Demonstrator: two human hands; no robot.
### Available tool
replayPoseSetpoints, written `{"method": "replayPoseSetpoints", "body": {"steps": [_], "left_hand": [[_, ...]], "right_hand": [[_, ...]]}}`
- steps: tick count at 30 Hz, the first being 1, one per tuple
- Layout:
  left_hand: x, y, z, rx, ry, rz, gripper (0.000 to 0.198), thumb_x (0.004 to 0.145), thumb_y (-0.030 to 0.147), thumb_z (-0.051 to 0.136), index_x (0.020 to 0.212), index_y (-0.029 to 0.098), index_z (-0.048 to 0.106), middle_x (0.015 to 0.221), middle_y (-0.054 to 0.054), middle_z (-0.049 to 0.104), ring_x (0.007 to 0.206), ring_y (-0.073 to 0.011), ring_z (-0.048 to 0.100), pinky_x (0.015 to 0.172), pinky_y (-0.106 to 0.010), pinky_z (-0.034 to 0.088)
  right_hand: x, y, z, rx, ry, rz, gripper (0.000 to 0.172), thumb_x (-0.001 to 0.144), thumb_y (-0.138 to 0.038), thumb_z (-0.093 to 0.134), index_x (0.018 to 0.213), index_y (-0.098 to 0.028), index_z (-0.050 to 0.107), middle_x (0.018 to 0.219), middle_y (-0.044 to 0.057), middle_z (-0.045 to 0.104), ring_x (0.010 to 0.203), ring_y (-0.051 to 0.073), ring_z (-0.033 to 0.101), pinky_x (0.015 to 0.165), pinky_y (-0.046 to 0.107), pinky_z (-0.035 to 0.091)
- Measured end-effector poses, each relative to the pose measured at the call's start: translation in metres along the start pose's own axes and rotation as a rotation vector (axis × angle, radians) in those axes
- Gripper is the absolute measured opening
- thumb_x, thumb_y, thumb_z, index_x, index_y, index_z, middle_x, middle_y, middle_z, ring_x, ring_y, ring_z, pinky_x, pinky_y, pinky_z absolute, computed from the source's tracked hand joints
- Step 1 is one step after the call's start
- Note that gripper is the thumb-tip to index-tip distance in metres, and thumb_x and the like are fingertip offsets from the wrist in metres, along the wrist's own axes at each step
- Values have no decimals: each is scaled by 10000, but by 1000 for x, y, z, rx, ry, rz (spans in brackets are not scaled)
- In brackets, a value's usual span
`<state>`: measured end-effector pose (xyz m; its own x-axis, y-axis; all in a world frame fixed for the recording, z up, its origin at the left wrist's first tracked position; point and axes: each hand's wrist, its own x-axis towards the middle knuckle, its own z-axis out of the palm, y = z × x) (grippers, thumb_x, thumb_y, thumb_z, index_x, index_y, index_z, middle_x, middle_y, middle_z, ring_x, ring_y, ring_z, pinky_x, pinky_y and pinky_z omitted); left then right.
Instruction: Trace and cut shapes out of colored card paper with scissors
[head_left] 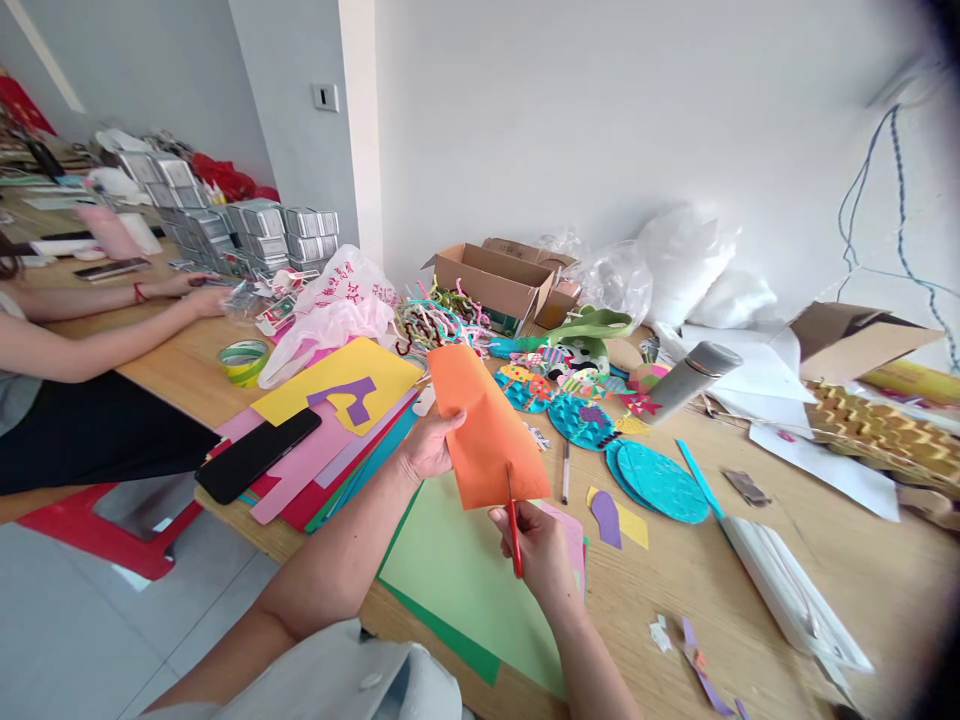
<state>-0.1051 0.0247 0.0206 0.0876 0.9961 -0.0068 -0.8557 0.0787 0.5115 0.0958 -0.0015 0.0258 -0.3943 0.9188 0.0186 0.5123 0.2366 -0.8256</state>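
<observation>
My left hand (433, 446) grips the left edge of an orange sheet of paper (484, 425), thumb on top, holding it above the table. In my right hand (541, 548) are red-handled scissors (514, 535), their blades at the sheet's lower edge. Beneath both hands lies a light green sheet (442, 560) over a darker green one. To the right of the scissors rest a purple paper cutout (606, 518) and a yellow scrap (632, 528). Left of my left hand, a black phone (259, 456) lies on stacked coloured paper (330, 450).
Blue oval pieces (664, 482), a pen (565, 472) and a grey bottle (694, 382) lie to the right, near a white glue gun-like device (795, 590). Cardboard boxes (491, 282) and plastic bags stand along the wall. At left, another person's arms (112, 320) reach over the table.
</observation>
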Motion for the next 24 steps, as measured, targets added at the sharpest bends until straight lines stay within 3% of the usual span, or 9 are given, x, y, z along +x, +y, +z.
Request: {"method": "replayPoseSetpoints", "body": {"steps": [8, 14, 24], "left_hand": [[0, 1, -2, 25, 12, 14, 433, 777, 213, 650, 1197, 146, 572, 1113, -129, 670, 1094, -290, 603, 998, -422, 419], [0, 7, -3, -12, 78, 51, 410, 799, 308, 637, 1182, 172, 585, 1098, -112, 677, 1069, -289, 617, 976, -425, 438], [3, 4, 0, -36, 161, 84, 302, 799, 158, 616, 1101, 144, 614, 1040, -102, 695, 1012, -252, 647, 954, -392, 464]], "right_hand": [[-2, -6, -1, 37, 7, 58, 505, 728, -644, 550, 487, -203, 502, 403, 6, 512, 393, 130, 455, 393, 227, 340], [0, 4, 2, 41, -53, 25, 497, 709, -643, 581, 492, -205, 488, 405, 0, 505, 384, 119, 418, 382, 231, 309], [0, 4, 2, 80, -73, 45, 508, 686, -669, 568, 485, -208, 492, 417, 18, 531, 386, 135, 451, 380, 239, 332]]}}
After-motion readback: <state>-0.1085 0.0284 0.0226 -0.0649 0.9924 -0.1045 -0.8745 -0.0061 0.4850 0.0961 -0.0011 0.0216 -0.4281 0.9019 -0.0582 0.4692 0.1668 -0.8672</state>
